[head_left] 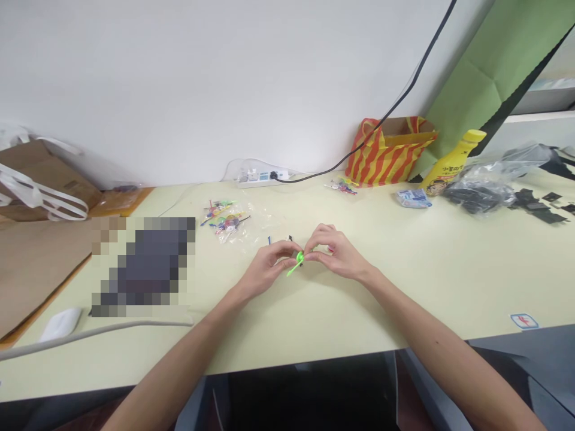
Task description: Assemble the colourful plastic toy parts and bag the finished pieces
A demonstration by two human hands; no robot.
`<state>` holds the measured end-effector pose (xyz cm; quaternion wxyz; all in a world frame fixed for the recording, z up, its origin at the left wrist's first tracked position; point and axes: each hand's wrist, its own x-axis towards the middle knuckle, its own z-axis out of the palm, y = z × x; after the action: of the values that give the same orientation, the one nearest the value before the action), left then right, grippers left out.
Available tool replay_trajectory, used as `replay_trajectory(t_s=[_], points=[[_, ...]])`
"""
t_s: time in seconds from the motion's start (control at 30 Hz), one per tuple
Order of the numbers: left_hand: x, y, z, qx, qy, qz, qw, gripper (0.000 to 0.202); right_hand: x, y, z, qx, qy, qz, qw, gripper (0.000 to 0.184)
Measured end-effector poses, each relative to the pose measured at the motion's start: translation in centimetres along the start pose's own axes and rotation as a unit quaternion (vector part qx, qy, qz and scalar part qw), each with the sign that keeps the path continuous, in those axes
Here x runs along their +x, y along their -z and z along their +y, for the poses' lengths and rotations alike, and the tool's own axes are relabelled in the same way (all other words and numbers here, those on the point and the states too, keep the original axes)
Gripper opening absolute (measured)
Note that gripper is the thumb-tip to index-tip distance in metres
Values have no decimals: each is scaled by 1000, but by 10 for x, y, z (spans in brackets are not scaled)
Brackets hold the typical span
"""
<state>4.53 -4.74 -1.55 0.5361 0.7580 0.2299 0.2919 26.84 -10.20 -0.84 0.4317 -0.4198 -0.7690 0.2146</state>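
Note:
Between my two hands, just above the tabletop, is a small bright green plastic piece (299, 258) with a rounded part and a thin pointed stem slanting down to the left. My left hand (272, 263) pinches it between thumb and forefinger. From the other side, my right hand (335, 251) closes its thumb and fingertips at the piece's upper edge. Small blue, white and black bits lie on the table just behind my fingers, partly hidden. A pinkish bit shows beside my right fingers.
Clear bags of colourful small plastic parts (227, 221) lie behind my left hand. A power strip (260, 176) with a black cable stands by the wall. At the right are a striped bag (386, 152), a yellow bottle (456, 164) and black pieces in plastic (480, 194).

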Motion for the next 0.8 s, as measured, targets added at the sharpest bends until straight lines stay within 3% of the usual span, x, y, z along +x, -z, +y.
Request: replay_trajectory(t_s=[0.53, 0.67, 0.73, 0.8], points=[[-1, -4, -11, 4, 13, 6, 1000, 21, -3, -10, 14, -110, 65, 8, 992, 17], [2, -9, -7, 57, -30, 48, 997, 22, 0, -4, 18, -141, 57, 73, 986, 19], [5, -11, -6, 129, -54, 86, 986, 22, 0, 4, 22, -164, 30, 126, 978, 25], [9, -11, -6, 219, -74, 105, 967, 21, -1, 15, 27, -186, 2, 155, 970, 19]])
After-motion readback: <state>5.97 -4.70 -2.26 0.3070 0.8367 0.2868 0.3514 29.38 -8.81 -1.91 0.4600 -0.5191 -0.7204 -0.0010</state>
